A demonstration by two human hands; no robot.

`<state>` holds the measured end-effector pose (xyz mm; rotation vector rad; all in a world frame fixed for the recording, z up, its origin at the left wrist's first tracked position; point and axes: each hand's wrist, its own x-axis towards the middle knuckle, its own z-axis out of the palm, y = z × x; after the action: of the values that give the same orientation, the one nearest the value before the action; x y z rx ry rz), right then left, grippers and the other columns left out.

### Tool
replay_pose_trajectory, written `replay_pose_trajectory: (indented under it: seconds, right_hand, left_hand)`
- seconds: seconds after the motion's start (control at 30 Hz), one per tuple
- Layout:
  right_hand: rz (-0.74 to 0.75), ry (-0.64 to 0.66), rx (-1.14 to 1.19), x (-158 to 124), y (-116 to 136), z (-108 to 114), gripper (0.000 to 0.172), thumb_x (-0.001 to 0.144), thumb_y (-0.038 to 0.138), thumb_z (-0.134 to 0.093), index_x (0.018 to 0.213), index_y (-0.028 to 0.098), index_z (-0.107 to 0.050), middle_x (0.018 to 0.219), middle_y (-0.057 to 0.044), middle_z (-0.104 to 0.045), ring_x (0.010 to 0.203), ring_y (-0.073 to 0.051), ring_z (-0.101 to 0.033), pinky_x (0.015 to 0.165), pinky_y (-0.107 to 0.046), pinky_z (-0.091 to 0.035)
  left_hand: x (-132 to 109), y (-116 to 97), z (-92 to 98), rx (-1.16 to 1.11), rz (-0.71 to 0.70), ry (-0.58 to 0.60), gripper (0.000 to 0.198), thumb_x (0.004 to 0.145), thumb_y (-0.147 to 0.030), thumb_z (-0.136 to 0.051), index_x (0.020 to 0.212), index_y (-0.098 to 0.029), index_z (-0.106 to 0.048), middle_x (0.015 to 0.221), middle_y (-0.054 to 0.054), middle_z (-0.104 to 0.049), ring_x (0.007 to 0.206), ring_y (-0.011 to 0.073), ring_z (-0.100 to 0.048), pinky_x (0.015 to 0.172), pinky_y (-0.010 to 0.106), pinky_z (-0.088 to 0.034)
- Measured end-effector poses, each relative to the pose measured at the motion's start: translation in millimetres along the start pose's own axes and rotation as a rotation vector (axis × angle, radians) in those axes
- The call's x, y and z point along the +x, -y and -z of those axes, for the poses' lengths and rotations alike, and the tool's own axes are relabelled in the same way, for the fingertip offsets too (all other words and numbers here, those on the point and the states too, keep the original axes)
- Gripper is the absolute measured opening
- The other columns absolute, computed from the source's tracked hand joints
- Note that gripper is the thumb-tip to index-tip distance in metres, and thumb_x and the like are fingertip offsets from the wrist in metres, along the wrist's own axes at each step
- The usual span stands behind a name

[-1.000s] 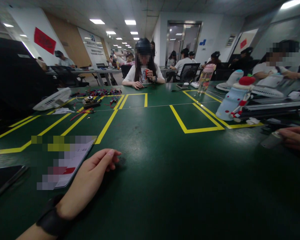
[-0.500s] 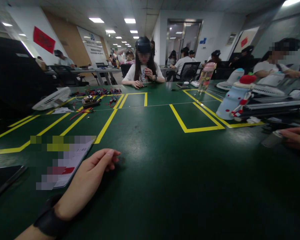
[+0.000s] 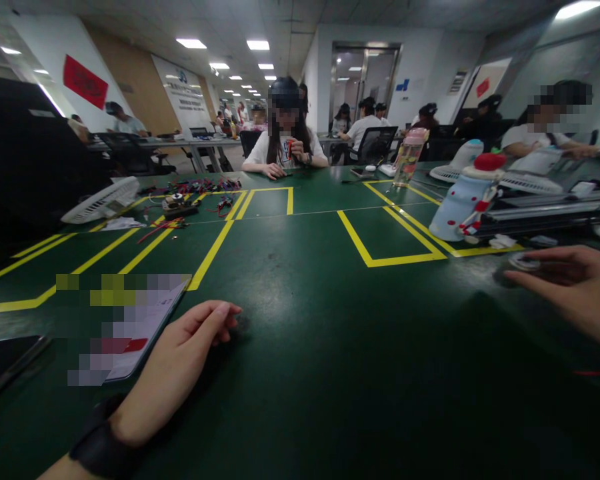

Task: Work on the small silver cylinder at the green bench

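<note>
My left hand [image 3: 190, 353], with a black band [image 3: 105, 437] at its wrist, rests on the green table [image 3: 300, 373]. Its fingers are curled, the thumb lies against them, and nothing shows in the grip. Beside it lies a phone [image 3: 153, 333] with a lit screen, partly blurred out. At the right edge my right hand [image 3: 580, 287] holds a small grey cylinder [image 3: 523, 262] with a round silvery end between thumb and fingers. Motion smears the cylinder, so its exact kind is unclear.
A pale blue bottle [image 3: 460, 207] with a red top stands near black metal rails [image 3: 540, 217]. Further back is a pink-lidded bottle [image 3: 409, 160]. Tangled wires [image 3: 205, 187] and a white fan [image 3: 100, 201] lie left. Another person [image 3: 285, 143] sits opposite. A dark device [image 3: 10, 360] lies at left.
My right hand has moved into view from the right edge, bringing the grey cylinder leftward and slightly up. The cylinder's round end now shows. My left hand stays in place.
</note>
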<state>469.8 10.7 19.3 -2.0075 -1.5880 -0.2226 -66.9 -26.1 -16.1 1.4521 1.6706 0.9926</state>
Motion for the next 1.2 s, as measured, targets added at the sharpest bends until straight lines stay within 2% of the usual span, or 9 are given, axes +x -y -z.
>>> replay_pose_trajectory:
  seconds: [0.07, 0.2, 0.33, 0.5, 0.63, 0.73, 0.87, 1.03, 1.2]
  right_hand:
    - [0.084, 0.101, 0.282, -22, 56, -5, 0.043, 0.073, 0.045, -0.073, 0.106, 0.019, -0.062, 0.101, -0.010, -0.066, 0.082, -0.016, -0.065, 0.072, -0.028, -0.054]
    - [0.441, 0.431, 0.785, -64, 154, -27, 0.036, 0.079, 0.037, -0.069, 0.108, 0.019, -0.058, 0.114, -0.007, -0.062, 0.099, -0.015, -0.063, 0.086, -0.027, -0.057]
    - [0.584, 0.585, 0.894, -87, 202, -48, 0.028, 0.082, 0.026, -0.065, 0.108, 0.020, -0.057, 0.111, -0.004, -0.060, 0.097, -0.011, -0.060, 0.086, -0.025, -0.056]
    - [0.564, 0.606, 0.886, -94, 205, -62, 0.042, 0.080, 0.025, -0.066, 0.118, 0.024, -0.049, 0.113, -0.001, -0.058, 0.097, -0.009, -0.059, 0.087, -0.025, -0.054]
    - [0.479, 0.641, 0.940, -95, 202, -71, 0.064, 0.075, 0.025, -0.072, 0.128, 0.026, -0.036, 0.115, -0.001, -0.057, 0.104, -0.009, -0.058, 0.095, -0.026, -0.053]
    - [0.479, 0.654, 0.966, -95, 203, -74, 0.059, 0.077, 0.024, -0.070, 0.125, 0.025, -0.037, 0.114, -0.001, -0.057, 0.102, -0.008, -0.059, 0.093, -0.025, -0.053]
    - [0.503, 0.651, 0.983, -96, 204, -73, 0.055, 0.077, 0.022, -0.069, 0.123, 0.024, -0.038, 0.114, -0.001, -0.057, 0.101, -0.008, -0.059, 0.092, -0.024, -0.052]
    - [0.500, 0.531, 0.888, -95, 203, -68, 0.053, 0.074, 0.019, -0.066, 0.122, 0.023, -0.043, 0.111, -0.001, -0.057, 0.096, -0.008, -0.058, 0.087, -0.024, -0.052]
    - [0.517, 0.541, 0.850, -95, 204, -69, 0.046, 0.074, 0.021, -0.064, 0.118, 0.021, -0.049, 0.108, -0.002, -0.058, 0.094, -0.009, -0.057, 0.084, -0.026, -0.051]
  left_hand:
    - [0, -2, -1.5, 0.011, 0.005, -0.005, 0.040, 0.090, -0.057, -0.051, 0.104, -0.023, -0.067, 0.090, 0.002, -0.066, 0.079, 0.0189, -0.058, 0.071, 0.030, -0.046]
    - [1, -4, -2.2, 0.037, -0.002, -0.013, 0.041, 0.089, -0.058, -0.052, 0.102, -0.023, -0.068, 0.088, 0.002, -0.067, 0.078, 0.0189, -0.059, 0.070, 0.030, -0.047]
    - [1, -3, 1.1, 0.053, -0.007, -0.016, 0.040, 0.089, -0.057, -0.052, 0.102, -0.023, -0.067, 0.087, 0.001, -0.067, 0.079, 0.0187, -0.060, 0.070, 0.029, -0.047]
    - [-2, -16, -3.7, 0.145, -0.033, 0.038, 0.036, 0.090, -0.054, -0.051, 0.105, -0.025, -0.066, 0.089, 0.001, -0.068, 0.081, 0.0198, -0.061, 0.071, 0.030, -0.048]
    - [-8, -53, -31.8, 0.229, -0.243, 0.172, 0.029, 0.092, -0.045, -0.053, 0.113, -0.029, -0.066, 0.110, 0.002, -0.067, 0.093, 0.0205, -0.061, 0.082, 0.033, -0.048]
    - [-7, -83, -57.9, 0.200, -0.449, 0.298, 0.025, 0.094, -0.034, -0.053, 0.112, -0.030, -0.069, 0.111, 0.002, -0.067, 0.098, 0.0187, -0.061, 0.088, 0.032, -0.048]
    - [2, -105, -71.0, 0.154, -0.511, 0.321, 0.014, 0.088, -0.025, -0.061, 0.089, -0.025, -0.076, 0.098, 0.002, -0.069, 0.093, 0.0172, -0.063, 0.085, 0.029, -0.048]
    - [8, -93, -58.3, 0.180, -0.397, 0.180, 0.011, 0.082, -0.033, -0.069, 0.087, -0.025, -0.076, 0.090, 0.000, -0.070, 0.084, 0.0181, -0.064, 0.076, 0.031, -0.048]
    - [1, -67, -71.9, 0.317, -0.336, 0.277, 0.008, 0.080, -0.032, -0.072, 0.083, -0.027, -0.076, 0.090, 0.000, -0.071, 0.087, 0.0195, -0.065, 0.080, 0.033, -0.048]
